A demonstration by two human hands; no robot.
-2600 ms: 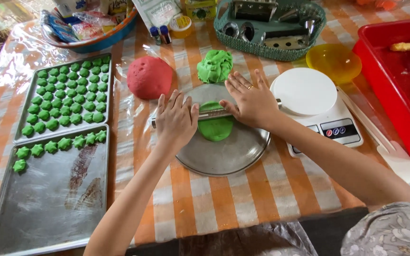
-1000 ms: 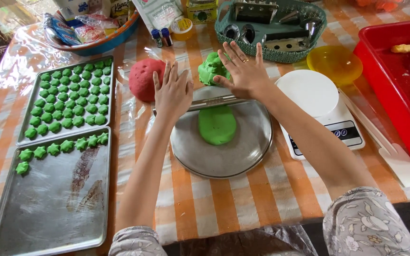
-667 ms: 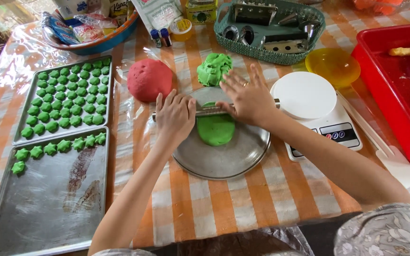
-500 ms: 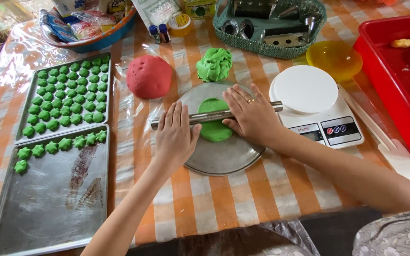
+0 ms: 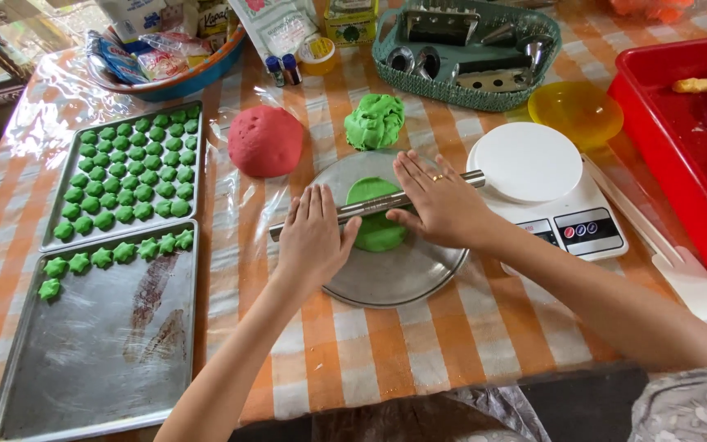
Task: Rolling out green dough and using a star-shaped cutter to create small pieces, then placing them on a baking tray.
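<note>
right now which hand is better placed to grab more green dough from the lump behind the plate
Right. The right hand lies on the rolling pin directly below the green lump. The left hand sits farther left, nearer the red ball.

Bare tablecloth (image 5: 419, 352) at six o'clock gives free passage — red dough ball (image 5: 265, 140) blocks eleven o'clock, kitchen scale (image 5: 546, 192) three o'clock.

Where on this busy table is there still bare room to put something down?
The checked cloth along the near edge, below the round metal plate, is bare. The lower baking tray is mostly bare metal below its row of green stars. The far edge is crowded with the green basket and blue bowl.
</note>
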